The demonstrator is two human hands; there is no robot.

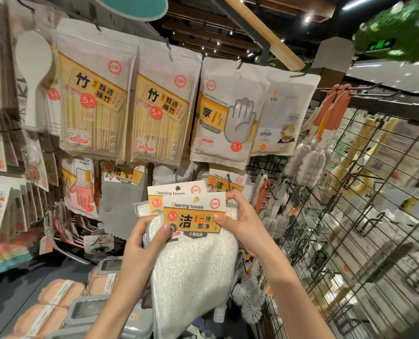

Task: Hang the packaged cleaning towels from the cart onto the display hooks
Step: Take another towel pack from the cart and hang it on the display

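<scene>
I hold two white cleaning towel packs (193, 270) with orange and white header cards (194, 214), one stacked behind the other, in front of the display. My left hand (143, 241) grips the left edge of the towels, thumb on the front card. My right hand (240, 221) pinches the card's right edge. Right behind the packs, another cleaning towel pack (224, 183) hangs on a display hook (228, 180). A grey towel pack (120, 192) hangs to the left of it. The cart is out of view.
Bamboo stick bags (93, 101) and disposable glove bags (228, 113) hang on the row above. A wire grid panel (350, 204) with bottle brushes (308, 157) stands at right. Sponges (61, 292) and grey boxes lie on the shelf below.
</scene>
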